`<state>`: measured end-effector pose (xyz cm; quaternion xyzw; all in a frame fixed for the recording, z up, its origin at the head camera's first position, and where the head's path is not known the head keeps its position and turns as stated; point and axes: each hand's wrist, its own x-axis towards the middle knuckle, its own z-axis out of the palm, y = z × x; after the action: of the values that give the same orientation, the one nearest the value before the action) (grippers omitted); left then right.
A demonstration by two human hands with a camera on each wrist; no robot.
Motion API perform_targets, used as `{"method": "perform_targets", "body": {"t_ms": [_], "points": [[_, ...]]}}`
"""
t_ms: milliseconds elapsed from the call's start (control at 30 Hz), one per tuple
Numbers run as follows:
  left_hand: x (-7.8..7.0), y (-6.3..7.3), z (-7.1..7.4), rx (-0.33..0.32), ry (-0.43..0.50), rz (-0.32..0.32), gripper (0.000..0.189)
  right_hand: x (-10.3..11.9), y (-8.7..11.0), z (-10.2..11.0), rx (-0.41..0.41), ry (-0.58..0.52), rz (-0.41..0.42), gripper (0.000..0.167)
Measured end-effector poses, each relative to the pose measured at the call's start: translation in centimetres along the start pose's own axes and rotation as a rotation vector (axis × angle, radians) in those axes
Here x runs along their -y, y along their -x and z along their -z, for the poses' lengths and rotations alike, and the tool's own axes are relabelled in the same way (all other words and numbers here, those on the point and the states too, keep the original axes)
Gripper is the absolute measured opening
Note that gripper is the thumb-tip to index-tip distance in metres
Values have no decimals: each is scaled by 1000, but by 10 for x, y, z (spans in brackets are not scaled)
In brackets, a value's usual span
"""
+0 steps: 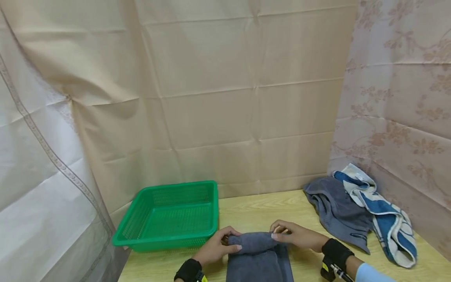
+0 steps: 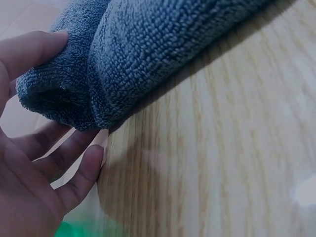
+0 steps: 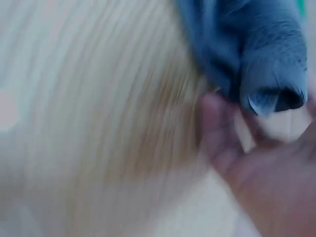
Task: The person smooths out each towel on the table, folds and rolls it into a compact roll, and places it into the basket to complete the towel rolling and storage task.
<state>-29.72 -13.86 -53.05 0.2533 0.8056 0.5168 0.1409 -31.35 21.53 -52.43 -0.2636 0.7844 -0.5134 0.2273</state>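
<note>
A dark grey terry towel (image 1: 258,266) lies at the front of the table, its far end turned into a thick roll (image 1: 254,242). At the roll's left end, my left hand (image 1: 217,246) grips it, thumb on top and fingers round the far side. The left wrist view shows the hollow end of the roll (image 2: 57,96) beside that thumb. My right hand (image 1: 297,235) holds the roll's right end between thumb and curled fingers. In the blurred right wrist view, the right hand's fingers (image 3: 219,128) sit close against the open end of the towel roll (image 3: 276,64).
A green plastic basket (image 1: 165,239) stands to the left on the wooden table (image 1: 243,207). Another grey cloth (image 1: 338,207) and a blue-and-white patterned towel (image 1: 387,213) lie crumpled at the right. A beige curtain (image 1: 211,98) hangs behind, with floral cloth (image 1: 405,98) at the right.
</note>
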Motion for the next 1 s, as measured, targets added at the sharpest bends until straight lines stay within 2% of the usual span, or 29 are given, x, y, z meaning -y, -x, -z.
{"method": "perform_targets", "body": {"t_ms": [133,200,300,400,567,700,867,1000], "points": [[-2,1,0,-21,-20,0,24,6,3,-2,-98,-150,-218,44],[-3,1,0,-31,-32,6,23,10,3,-5,-127,-165,-278,50],[-4,1,-1,-44,-41,5,25,14,2,-5,-132,-160,-317,56],[-5,3,-3,-50,-45,2,26,14,2,-4,-116,-164,-321,59],[-6,7,-5,-48,-54,-24,22,9,5,-2,-37,-186,-280,48],[-5,8,-8,-63,-118,-72,23,9,6,-2,7,-159,-250,42],[-4,7,-10,-82,-211,-165,26,15,7,-3,39,-137,-224,37],[-3,7,-12,-63,-214,-183,28,16,7,-9,75,-109,-200,33]]}}
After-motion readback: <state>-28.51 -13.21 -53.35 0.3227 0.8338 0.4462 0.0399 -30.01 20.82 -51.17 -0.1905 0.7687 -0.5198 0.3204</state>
